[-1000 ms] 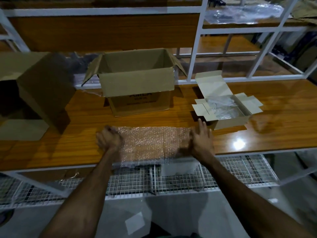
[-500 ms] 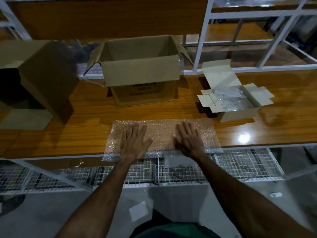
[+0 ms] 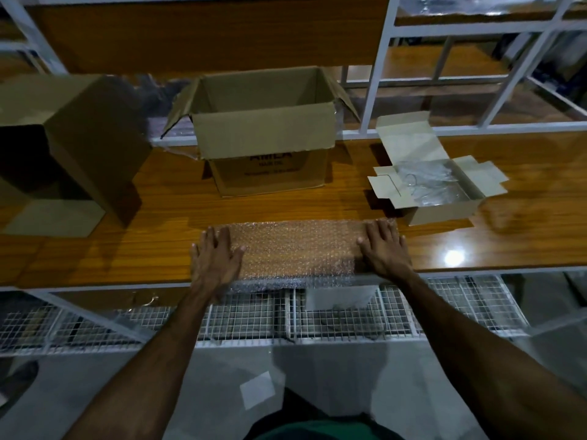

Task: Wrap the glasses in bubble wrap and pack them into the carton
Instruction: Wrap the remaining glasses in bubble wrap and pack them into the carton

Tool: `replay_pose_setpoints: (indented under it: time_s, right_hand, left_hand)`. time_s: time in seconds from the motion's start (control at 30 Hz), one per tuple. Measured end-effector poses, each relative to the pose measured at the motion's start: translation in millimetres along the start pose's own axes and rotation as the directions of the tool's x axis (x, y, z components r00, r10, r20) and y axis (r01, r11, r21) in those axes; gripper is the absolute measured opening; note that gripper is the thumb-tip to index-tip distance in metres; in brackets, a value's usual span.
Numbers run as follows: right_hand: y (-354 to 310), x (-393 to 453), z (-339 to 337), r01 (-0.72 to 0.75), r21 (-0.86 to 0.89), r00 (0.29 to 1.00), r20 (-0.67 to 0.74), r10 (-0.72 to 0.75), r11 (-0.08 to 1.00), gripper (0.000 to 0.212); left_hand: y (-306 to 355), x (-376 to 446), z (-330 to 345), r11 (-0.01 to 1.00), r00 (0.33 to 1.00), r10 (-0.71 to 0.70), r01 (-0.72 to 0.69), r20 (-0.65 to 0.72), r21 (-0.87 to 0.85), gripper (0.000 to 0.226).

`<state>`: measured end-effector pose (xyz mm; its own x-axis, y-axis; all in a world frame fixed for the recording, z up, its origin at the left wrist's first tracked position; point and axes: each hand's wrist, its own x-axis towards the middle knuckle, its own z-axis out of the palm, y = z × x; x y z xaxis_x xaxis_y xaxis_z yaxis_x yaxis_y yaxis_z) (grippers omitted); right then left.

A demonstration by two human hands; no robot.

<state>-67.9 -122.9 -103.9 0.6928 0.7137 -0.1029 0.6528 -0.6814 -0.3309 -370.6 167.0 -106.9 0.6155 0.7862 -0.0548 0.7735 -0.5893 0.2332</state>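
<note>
While the bubble wrap (image 3: 295,249) lies flat at the counter's (image 3: 158,223) near edge, light and limp, best taken by its corners, the left hand (image 3: 216,258) and right hand (image 3: 384,249) press its ends, each grip spread open, clasping nothing. Fragile glasses (image 3: 428,182) wait in the small box (image 3: 444,211).

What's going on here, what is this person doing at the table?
A person is flattening a sheet of bubble wrap on the wooden table, left hand and right hand pressed open on its two ends. A small open box to the right holds what look like the glasses. The big open carton behind shows nothing inside from here. Nothing is wrapped yet.
</note>
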Motion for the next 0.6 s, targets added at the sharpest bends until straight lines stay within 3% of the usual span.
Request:
replay_pose_setpoints:
  time_s: [0.1,0.2,0.33,0.5,0.6]
  right_hand:
    - [2,-8,-8,-0.052,0.163,0.982,-0.169,0.080,0.985,0.054]
    - [10,-15,-18,-0.239,0.112,0.942,-0.215,0.258,0.965,0.046]
    - [28,-7,-18,-0.301,0.156,0.939,-0.120,0.321,0.941,0.037]
    - [25,-7,-29,-0.346,0.257,0.929,-0.042,0.368,0.902,0.023]
    - [22,-8,-35,-0.390,0.276,0.915,0.013,0.403,0.878,0.017]
  left_hand:
    - [5,-5,-7,0.998,0.986,-0.054,0.047,-0.160,-0.048,0.055]
    - [3,-6,-13,0.985,0.972,-0.174,0.170,-0.156,-0.041,0.052]
    - [10,-4,-27,0.860,0.896,-0.435,0.385,-0.086,-0.336,0.023]
    - [6,9,-35,0.696,0.851,-0.517,0.479,0.089,-0.535,0.017]
    - [14,10,-44,0.645,0.839,-0.535,0.479,0.095,-0.596,0.031]
